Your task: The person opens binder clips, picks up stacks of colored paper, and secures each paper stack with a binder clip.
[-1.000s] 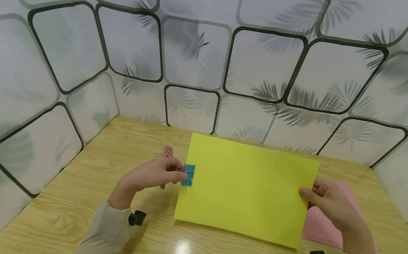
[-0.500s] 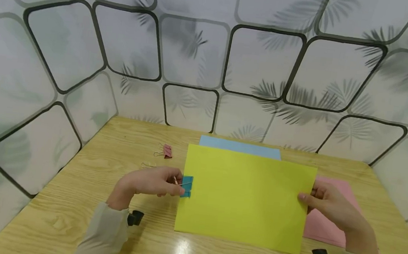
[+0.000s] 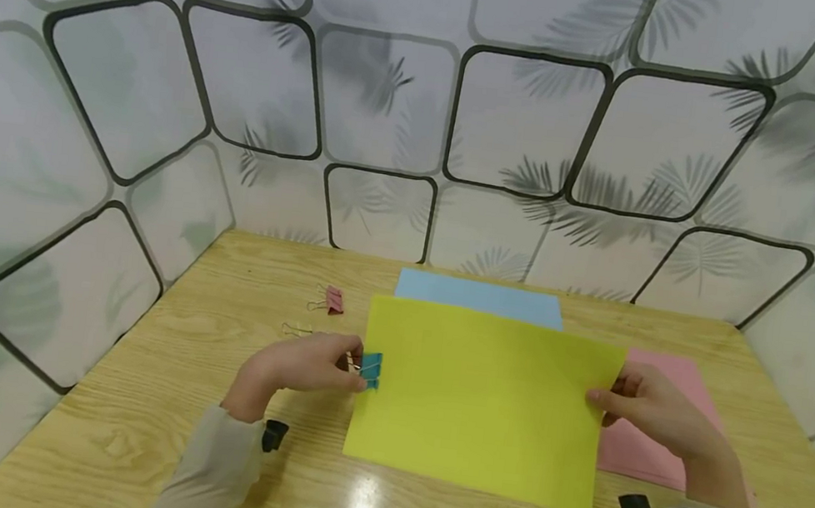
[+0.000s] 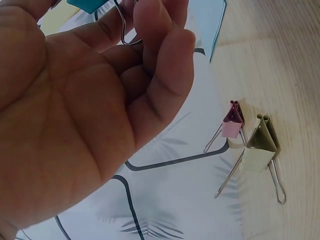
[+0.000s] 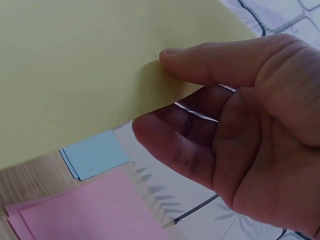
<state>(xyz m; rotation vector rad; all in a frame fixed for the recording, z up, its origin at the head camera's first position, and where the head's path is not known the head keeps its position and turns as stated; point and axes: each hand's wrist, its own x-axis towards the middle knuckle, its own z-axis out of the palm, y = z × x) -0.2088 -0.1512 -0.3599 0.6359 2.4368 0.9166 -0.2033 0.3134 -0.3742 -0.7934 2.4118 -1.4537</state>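
A yellow sheet of paper (image 3: 481, 405), perhaps more than one layer, is held up in front of me in the head view. At its left edge sits a teal binder clip (image 3: 371, 370), pinched by my left hand (image 3: 304, 366) between thumb and fingers. My right hand (image 3: 661, 413) pinches the sheet's right edge, thumb on the front and fingers behind. In the right wrist view the paper bends slightly under the thumb (image 5: 185, 60). Only a corner of the teal clip (image 4: 89, 4) shows in the left wrist view, with a wire handle by the fingers.
A pink binder clip (image 3: 334, 300) and a pale yellow binder clip (image 4: 260, 150) lie on the wooden table (image 3: 221, 300), left of the sheet. Blue paper (image 3: 478, 294) lies behind it. Pink paper (image 3: 645, 453) lies at the right, partly under my right hand. A patterned backdrop (image 3: 395, 102) surrounds the table.
Both hands have lowered the yellow sheet, uncovering the blue paper behind it and the pink clip. Most recently the sheet's right side has shifted slightly left. Both grips stay on.
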